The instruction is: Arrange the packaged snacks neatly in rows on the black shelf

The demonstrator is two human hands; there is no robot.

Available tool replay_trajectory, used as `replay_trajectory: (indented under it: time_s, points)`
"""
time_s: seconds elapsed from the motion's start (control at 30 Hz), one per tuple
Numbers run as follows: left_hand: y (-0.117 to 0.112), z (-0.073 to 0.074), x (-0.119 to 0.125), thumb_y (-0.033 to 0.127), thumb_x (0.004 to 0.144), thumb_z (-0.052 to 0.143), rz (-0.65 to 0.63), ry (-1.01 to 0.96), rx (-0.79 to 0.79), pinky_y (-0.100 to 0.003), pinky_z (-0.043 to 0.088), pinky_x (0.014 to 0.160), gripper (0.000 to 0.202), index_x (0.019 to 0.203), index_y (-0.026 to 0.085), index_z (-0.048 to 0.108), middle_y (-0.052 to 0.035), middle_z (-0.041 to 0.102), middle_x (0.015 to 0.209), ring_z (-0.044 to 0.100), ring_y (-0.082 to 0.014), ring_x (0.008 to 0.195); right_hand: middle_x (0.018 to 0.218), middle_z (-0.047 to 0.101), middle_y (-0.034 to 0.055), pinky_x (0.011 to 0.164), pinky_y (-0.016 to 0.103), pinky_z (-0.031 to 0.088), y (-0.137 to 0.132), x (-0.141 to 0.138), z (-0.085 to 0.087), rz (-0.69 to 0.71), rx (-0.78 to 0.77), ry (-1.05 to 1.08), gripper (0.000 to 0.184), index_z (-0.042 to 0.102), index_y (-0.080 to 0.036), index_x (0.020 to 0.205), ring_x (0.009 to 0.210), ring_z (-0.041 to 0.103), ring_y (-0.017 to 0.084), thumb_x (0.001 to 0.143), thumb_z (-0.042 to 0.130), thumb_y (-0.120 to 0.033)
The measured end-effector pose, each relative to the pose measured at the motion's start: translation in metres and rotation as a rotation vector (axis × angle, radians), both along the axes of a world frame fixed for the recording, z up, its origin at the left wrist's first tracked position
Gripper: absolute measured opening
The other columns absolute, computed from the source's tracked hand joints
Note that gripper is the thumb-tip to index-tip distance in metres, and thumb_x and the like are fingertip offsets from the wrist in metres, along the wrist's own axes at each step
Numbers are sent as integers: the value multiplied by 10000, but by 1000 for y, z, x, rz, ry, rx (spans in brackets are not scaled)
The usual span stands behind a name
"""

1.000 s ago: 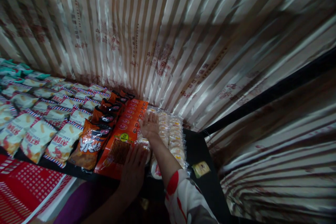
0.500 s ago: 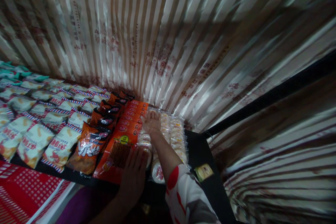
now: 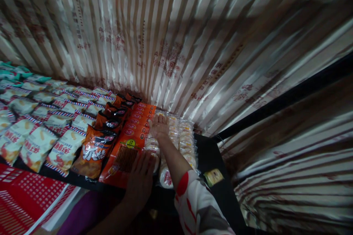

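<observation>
My right hand [image 3: 160,126] rests palm down, fingers stretched out, on the far part of a row of clear-wrapped round white snacks [image 3: 151,145]. At the near end of that row my left hand [image 3: 141,174] lies with straight fingers, touching the front snack and the edge of the orange snack packets [image 3: 135,132]. These orange packets overlap in a row, and the front one pictures brown sticks. To the right of my right forearm run more wrapped white snacks [image 3: 186,141]. Part of the middle row is hidden under that forearm.
Orange-brown bags [image 3: 92,154] and several rows of white snack bags [image 3: 64,147] fill the left side. A red basket [image 3: 24,198] stands at the lower left. One small yellow packet [image 3: 213,177] lies on the black shelf [image 3: 205,154]. Behind hangs pleated striped sheeting [image 3: 165,25].
Both hands stay almost where they were on the packets. The view has shifted very slightly, and the front snacks sit a little higher in it.
</observation>
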State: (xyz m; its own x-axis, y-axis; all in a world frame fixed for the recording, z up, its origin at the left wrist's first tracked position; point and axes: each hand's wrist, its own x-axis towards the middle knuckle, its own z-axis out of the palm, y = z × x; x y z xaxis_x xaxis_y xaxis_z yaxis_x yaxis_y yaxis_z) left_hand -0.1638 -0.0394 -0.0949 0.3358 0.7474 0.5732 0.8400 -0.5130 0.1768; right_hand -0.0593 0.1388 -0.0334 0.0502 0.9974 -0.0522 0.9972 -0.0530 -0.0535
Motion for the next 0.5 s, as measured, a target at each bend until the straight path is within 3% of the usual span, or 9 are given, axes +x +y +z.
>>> replay_trajectory:
  time_s: [0.2,0.37,0.5]
  points:
    - [-1,0,2,149,835,452,18,2,-39,-461,324,1085,483,1313,193,504,-93,491,1379,358,-277,1337,1496,324,114,1133,459,-10,-20,0,9,71,178,15,603,339,-169,1432,1417,169,242,954,154,-487]
    - [-1,-4,4,196,857,474,11,-36,-52,-462,311,1095,405,1252,189,560,-99,521,1348,372,-279,1328,1479,338,157,1136,447,35,-58,-10,4,148,162,31,617,366,-105,1414,1417,175,250,955,186,-478]
    - [0,-6,4,207,870,466,3,-63,-40,-459,330,1083,364,1214,188,583,-104,550,1314,411,-273,1301,1462,364,166,1137,446,57,-70,-14,0,125,168,34,611,385,-110,1405,1406,217,253,957,187,-476]
